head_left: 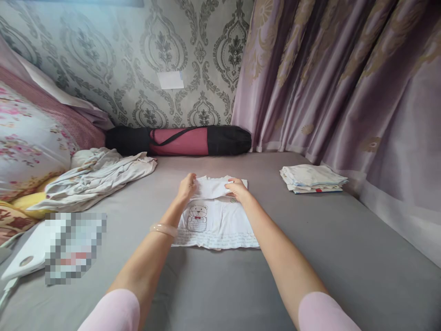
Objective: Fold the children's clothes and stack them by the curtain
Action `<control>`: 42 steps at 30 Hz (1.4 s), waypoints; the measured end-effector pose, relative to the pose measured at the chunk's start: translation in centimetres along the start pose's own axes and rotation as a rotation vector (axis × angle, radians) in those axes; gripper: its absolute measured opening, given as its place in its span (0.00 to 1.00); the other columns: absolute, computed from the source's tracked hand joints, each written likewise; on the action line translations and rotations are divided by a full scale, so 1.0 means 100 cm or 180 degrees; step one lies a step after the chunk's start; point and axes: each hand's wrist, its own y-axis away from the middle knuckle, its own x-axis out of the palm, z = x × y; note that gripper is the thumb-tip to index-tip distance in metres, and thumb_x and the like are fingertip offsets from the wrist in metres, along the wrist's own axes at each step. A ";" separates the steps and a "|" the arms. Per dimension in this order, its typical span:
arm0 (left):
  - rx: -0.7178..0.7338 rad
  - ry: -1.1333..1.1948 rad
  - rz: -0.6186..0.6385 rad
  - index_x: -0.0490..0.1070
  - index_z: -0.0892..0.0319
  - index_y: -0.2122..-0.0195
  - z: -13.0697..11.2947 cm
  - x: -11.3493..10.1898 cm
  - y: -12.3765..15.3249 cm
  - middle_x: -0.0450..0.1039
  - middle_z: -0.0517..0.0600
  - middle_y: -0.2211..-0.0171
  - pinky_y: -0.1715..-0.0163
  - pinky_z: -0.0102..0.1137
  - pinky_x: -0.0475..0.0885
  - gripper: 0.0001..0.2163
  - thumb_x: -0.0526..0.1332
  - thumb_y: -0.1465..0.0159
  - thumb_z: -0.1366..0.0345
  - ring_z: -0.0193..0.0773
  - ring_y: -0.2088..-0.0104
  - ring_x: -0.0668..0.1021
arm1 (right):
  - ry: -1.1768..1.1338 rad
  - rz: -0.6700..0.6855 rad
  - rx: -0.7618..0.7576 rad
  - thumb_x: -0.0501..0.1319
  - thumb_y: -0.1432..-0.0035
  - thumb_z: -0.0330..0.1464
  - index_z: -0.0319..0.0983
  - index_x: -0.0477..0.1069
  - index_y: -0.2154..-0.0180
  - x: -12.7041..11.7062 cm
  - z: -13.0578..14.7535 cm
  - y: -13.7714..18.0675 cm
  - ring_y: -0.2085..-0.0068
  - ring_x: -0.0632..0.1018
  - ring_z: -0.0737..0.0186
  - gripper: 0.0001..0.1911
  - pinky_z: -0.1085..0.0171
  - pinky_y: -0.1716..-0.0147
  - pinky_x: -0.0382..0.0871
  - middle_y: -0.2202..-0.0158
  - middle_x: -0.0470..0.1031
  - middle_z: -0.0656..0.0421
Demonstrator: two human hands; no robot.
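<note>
A small white shirt with a bear print and rows of fine lettering lies on the grey bed sheet in front of me. Its far part is folded over toward me, showing a plain white layer. At the left end of that fold, my left hand grips the cloth, with a pale bangle on the wrist. My right hand pinches the fold's right side, thumb and fingers closed on the fabric. Part of the far edge is hidden behind the hands.
To the right sits a stack of folded clothes. A crumpled pale cloth lies left, beside a floral pillow. Against the wall rests a black and maroon roll bag. A white device with a cable is at the near left.
</note>
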 end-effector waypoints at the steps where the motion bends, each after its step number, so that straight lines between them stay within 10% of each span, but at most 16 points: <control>1: 0.0074 -0.0093 0.0099 0.66 0.59 0.43 0.005 0.002 0.002 0.73 0.57 0.46 0.43 0.39 0.64 0.22 0.50 0.39 0.71 0.44 0.44 0.72 | 0.0130 -0.0061 -0.0116 0.59 0.46 0.25 0.38 0.66 0.46 0.000 0.000 -0.001 0.58 0.79 0.57 0.24 0.61 0.62 0.75 0.53 0.75 0.52; 6: 0.0362 -0.0584 0.0417 0.61 0.64 0.38 0.015 0.019 0.014 0.57 0.61 0.35 0.35 0.45 0.50 0.23 0.48 0.33 0.60 0.49 0.33 0.56 | 0.0838 -0.0305 -0.0630 0.53 0.41 0.25 0.39 0.66 0.44 -0.003 -0.003 -0.001 0.41 0.68 0.53 0.23 0.58 0.44 0.63 0.44 0.70 0.50; 19: 0.0476 -0.1647 0.0625 0.49 0.71 0.33 0.005 0.011 0.019 0.43 0.63 0.31 0.34 0.46 0.47 0.31 0.40 0.30 0.53 0.51 0.31 0.48 | 0.3194 -0.1109 -0.0927 0.41 0.37 0.20 0.30 0.67 0.46 0.010 0.001 0.024 0.43 0.66 0.47 0.24 0.53 0.46 0.61 0.46 0.69 0.38; 25: 0.0521 -0.1712 0.0174 0.57 0.69 0.36 -0.009 0.022 0.024 0.55 0.63 0.34 0.34 0.44 0.49 0.25 0.40 0.30 0.63 0.49 0.33 0.56 | 0.3245 -0.0153 -0.2148 0.43 0.34 0.27 0.28 0.60 0.38 0.053 -0.006 0.024 0.33 0.53 0.53 0.26 0.57 0.35 0.41 0.34 0.57 0.46; 29: 0.0591 -0.1639 0.0446 0.56 0.71 0.35 -0.004 0.030 0.025 0.55 0.63 0.34 0.35 0.43 0.51 0.25 0.40 0.30 0.63 0.49 0.33 0.56 | 0.3214 -0.0055 -0.2021 0.41 0.32 0.35 0.29 0.54 0.34 0.072 -0.021 0.021 0.32 0.52 0.55 0.29 0.57 0.34 0.38 0.32 0.54 0.50; 42: 0.0359 -0.1585 0.0638 0.50 0.68 0.32 0.007 0.026 0.023 0.45 0.63 0.31 0.35 0.45 0.50 0.34 0.40 0.31 0.46 0.53 0.31 0.48 | 0.3486 -0.0013 -0.1604 0.40 0.31 0.42 0.27 0.48 0.33 0.026 -0.030 0.020 0.30 0.46 0.54 0.34 0.55 0.34 0.36 0.30 0.46 0.49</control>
